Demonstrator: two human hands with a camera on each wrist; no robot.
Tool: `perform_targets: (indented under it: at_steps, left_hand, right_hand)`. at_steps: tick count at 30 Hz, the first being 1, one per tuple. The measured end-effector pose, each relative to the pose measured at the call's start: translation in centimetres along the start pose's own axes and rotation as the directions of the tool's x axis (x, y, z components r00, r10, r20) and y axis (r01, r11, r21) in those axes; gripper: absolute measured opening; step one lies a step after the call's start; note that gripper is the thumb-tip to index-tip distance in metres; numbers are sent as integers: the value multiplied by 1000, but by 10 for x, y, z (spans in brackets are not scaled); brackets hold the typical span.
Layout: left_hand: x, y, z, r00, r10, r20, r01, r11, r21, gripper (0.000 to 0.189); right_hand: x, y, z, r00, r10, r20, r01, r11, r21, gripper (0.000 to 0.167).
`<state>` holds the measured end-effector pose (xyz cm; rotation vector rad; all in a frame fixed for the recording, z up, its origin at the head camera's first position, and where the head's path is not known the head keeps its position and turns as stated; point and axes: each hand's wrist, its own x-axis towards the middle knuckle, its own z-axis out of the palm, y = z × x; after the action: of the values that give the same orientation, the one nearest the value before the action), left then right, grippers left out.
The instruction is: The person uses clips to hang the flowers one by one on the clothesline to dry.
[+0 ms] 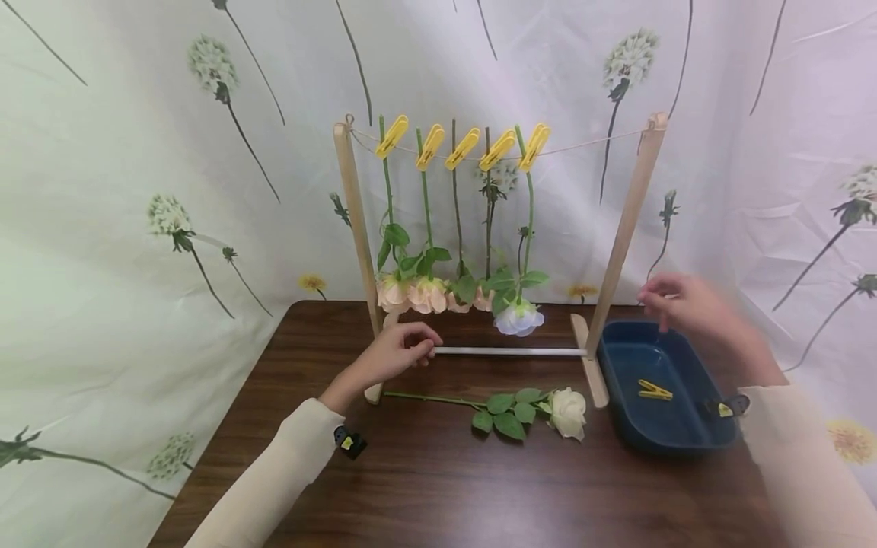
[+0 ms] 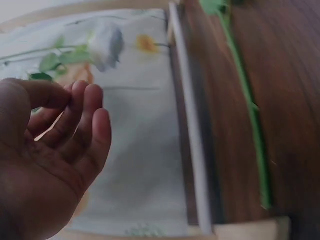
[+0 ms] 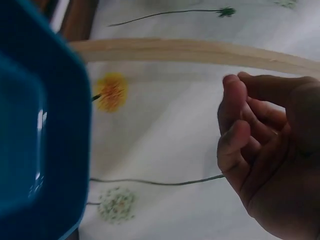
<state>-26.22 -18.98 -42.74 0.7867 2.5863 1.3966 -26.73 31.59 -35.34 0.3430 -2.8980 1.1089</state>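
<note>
My left hand (image 1: 400,350) hovers in front of the rack's white crossbar (image 1: 510,352), fingers loosely bent and nothing in them. A white rose (image 1: 567,413) lies on the table below it, its green stem pointing left. My right hand (image 1: 692,303), relaxed with thumb near the fingertips and nothing between them, is raised over the far end of a blue basin (image 1: 678,430). One yellow clothespin (image 1: 655,390) lies inside the basin. Several peach flowers (image 1: 428,295) and a pale lilac-white flower (image 1: 518,320) hang head down, pinned by yellow clothespins (image 1: 430,147) to a string.
Two wooden posts (image 1: 626,228) carry the string (image 1: 589,144), and their flat feet (image 1: 594,380) stand on the dark wooden table (image 1: 438,487). The basin sits right beside the right foot. Behind everything hangs a white cloth (image 1: 274,251) printed with dandelions.
</note>
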Motion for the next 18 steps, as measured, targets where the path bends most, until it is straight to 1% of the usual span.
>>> perform_targets:
  at_steps: [2,5,8,13,16,18]
  left_hand:
    - [-3,-8,0,999,-22,28,21,999,29,19]
    - [-5,-18,-1,996,-49,74,43,995,87,19]
    - [-6,-30,-3,990,-58,126,39,988,150,19]
    - [-9,-45,-4,978,-59,199,2,960,279,19]
    - [-12,-53,-2,969,-91,230,6,938,348,18]
    - [-14,-58,0,961,-118,250,15,926,377,19]
  right_hand:
    - [2,9,3,998,-7,67,9,999,-42,21]
    - [5,21,8,990,-2,141,14,996,-86,16]
    - [8,32,14,977,19,213,8,992,-127,12]
    - [10,46,24,940,67,335,17,970,-241,11]
    - [9,53,29,917,100,385,21,955,-297,12]
    - [9,58,34,899,129,419,19,943,-331,9]
